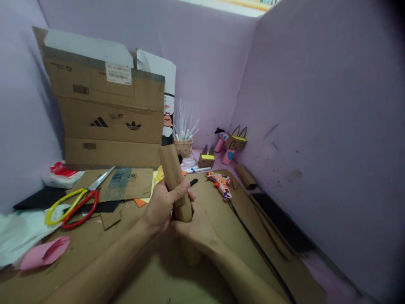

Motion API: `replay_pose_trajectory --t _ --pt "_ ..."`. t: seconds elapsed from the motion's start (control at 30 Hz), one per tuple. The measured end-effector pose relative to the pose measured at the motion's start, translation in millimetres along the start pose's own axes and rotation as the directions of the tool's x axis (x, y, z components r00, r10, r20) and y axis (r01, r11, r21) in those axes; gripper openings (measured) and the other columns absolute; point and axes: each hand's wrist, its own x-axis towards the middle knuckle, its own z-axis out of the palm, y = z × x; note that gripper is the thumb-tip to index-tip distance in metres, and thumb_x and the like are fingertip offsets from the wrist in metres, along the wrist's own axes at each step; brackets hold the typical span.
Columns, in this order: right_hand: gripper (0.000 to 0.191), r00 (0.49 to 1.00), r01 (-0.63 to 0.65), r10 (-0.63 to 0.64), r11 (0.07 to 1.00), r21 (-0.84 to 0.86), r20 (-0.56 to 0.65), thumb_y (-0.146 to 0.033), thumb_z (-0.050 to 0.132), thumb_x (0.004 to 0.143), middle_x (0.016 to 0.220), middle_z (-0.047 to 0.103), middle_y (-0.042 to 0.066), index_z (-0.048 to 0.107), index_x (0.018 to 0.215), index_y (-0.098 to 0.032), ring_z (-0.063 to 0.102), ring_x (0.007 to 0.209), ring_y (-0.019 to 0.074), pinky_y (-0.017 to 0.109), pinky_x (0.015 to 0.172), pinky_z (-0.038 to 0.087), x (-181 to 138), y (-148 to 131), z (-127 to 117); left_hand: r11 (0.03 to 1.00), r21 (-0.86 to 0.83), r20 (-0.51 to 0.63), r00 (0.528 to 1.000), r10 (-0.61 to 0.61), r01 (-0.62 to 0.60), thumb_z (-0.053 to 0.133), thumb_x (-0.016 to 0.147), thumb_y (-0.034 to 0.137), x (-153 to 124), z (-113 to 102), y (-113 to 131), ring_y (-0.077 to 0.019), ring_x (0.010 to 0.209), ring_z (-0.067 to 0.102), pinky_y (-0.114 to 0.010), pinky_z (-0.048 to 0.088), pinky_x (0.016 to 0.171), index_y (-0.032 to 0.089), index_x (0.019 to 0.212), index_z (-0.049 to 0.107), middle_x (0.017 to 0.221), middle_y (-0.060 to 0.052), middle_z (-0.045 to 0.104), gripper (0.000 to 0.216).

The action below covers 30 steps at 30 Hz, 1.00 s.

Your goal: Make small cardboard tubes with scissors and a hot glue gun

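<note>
A long brown cardboard tube [172, 166] tilts upward in front of me, with flat creases along its upper part. My left hand [163, 207] wraps round it from the left, thumb lying across its front. Lower down, my right hand [196, 226] grips the same tube from the right, its thumb across the near side. Between the two hands a seam or edge shows on the cardboard. The tube's lower end continues below my hands, over the table. Both hands are closed, and part of the fingers is hidden behind the tube.
Large scissors [85, 200] lie at left beside cardboard scraps and a pink paper piece [46, 253]. A patterned glue gun [223, 185] with a black cord lies at right. Behind stand a big cardboard box [114, 105], a basket [184, 147] of sticks and small cardboard animal heads [206, 159].
</note>
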Motion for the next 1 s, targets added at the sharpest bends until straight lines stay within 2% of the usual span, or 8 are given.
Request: replay_pose_trajectory --t 0.17,0.4,0.53,0.67,0.77,0.87,1.0 --pt "0.012 1.000 0.018 -0.019 1.000 -0.022 -0.015 -0.013 0.057 0.055 0.058 0.048 -0.004 0.051 0.064 -0.018 0.043 0.050 0.0096 0.023 0.047 0.036 0 4 1 0.999 0.017 -0.049 0.998 0.037 -0.036 0.072 0.064 0.036 -2 1 -5 -0.0137 0.053 0.056 -0.025 0.045 0.053 0.017 0.076 0.051 0.057 0.002 0.060 0.031" --pt "0.012 1.000 -0.002 0.001 0.999 0.032 0.024 -0.013 0.058 0.052 0.053 0.049 -0.004 0.050 0.060 -0.019 0.043 0.046 0.0093 0.022 0.042 0.036 -3 -4 -2 0.993 0.111 0.013 0.999 0.049 -0.050 0.068 0.071 0.040 -2 0 -5 -0.0137 0.056 0.056 -0.025 0.046 0.055 0.018 0.082 0.049 0.061 0.001 0.060 0.032" --pt "0.015 0.994 -0.059 0.036 0.973 0.225 0.106 -0.014 0.062 0.053 0.055 0.052 -0.004 0.054 0.064 -0.018 0.045 0.044 0.0088 0.022 0.041 0.040 -6 -4 -8 0.992 0.112 0.129 0.989 -0.072 0.057 0.065 0.071 0.049 -1 -4 0 -0.0138 0.053 0.056 -0.023 0.044 0.047 0.019 0.086 0.051 0.063 0.001 0.059 0.036" --pt "0.022 0.970 -0.156 0.061 0.900 0.408 0.236 -0.015 0.064 0.054 0.054 0.055 -0.005 0.056 0.074 -0.017 0.047 0.041 0.0082 0.020 0.039 0.041 -8 -5 -13 0.982 0.079 0.182 0.967 -0.181 0.169 0.067 0.070 0.044 2 -8 1 -0.0156 0.051 0.058 -0.023 0.043 0.042 0.021 0.085 0.052 0.060 0.000 0.060 0.032" --pt "0.023 0.956 -0.208 0.077 0.858 0.469 0.283 -0.014 0.064 0.053 0.056 0.055 -0.004 0.055 0.073 -0.017 0.046 0.041 0.0073 0.018 0.038 0.041 -10 -7 -12 0.969 0.039 0.171 0.954 -0.246 0.243 0.069 0.067 0.041 4 -9 -1 -0.0152 0.046 0.056 -0.021 0.040 0.035 0.020 0.081 0.052 0.058 0.000 0.058 0.030" --pt "0.023 0.950 -0.230 0.081 0.832 0.504 0.300 -0.014 0.064 0.052 0.055 0.053 -0.004 0.054 0.073 -0.017 0.044 0.043 0.0071 0.017 0.037 0.041 -11 -9 -11 0.965 0.030 0.143 0.954 -0.263 0.262 0.068 0.066 0.040 4 -8 -1 -0.0129 0.042 0.053 -0.019 0.035 0.031 0.019 0.079 0.053 0.060 -0.001 0.059 0.029" --pt "0.024 0.945 -0.221 0.070 0.856 0.468 0.318 -0.015 0.065 0.052 0.056 0.054 -0.004 0.053 0.073 -0.018 0.045 0.042 0.0073 0.018 0.038 0.041 -13 -8 -11 0.965 -0.002 0.198 0.946 -0.256 0.262 0.069 0.065 0.038 -2 -7 4 -0.0115 0.043 0.050 -0.020 0.037 0.032 0.018 0.079 0.055 0.063 -0.001 0.058 0.028"
